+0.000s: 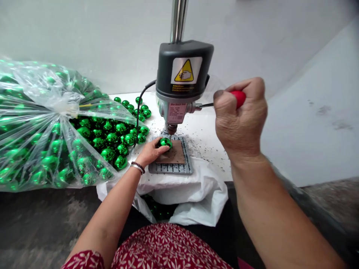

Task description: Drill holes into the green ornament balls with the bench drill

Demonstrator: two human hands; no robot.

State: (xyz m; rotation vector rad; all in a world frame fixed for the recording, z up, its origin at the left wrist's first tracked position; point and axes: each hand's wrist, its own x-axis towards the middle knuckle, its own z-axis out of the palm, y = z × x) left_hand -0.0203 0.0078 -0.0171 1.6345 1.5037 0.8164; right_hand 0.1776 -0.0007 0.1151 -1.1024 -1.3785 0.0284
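Note:
A shiny green ball ornament (166, 142) is gripped by the fingers of my left hand (151, 151), just over a brown board (176, 152) on the slotted metal base (171, 170) of a small bench drill press (183, 71). The thin drill bit (171, 136) points down at the ball's top; I cannot tell whether it touches. Up on the right, my right hand (242, 116) is wrapped round the red knob (239, 98) of the drill press's feed lever (206, 105).
A tied clear plastic bag (64, 106) full of green balls lies at the left, with loose green balls (144, 112) beside it. Dark shavings (206, 144) litter the white tabletop (218, 130). A white sack (199, 198) hangs at the front edge, green balls inside. A black cable (138, 116) runs down from the drill.

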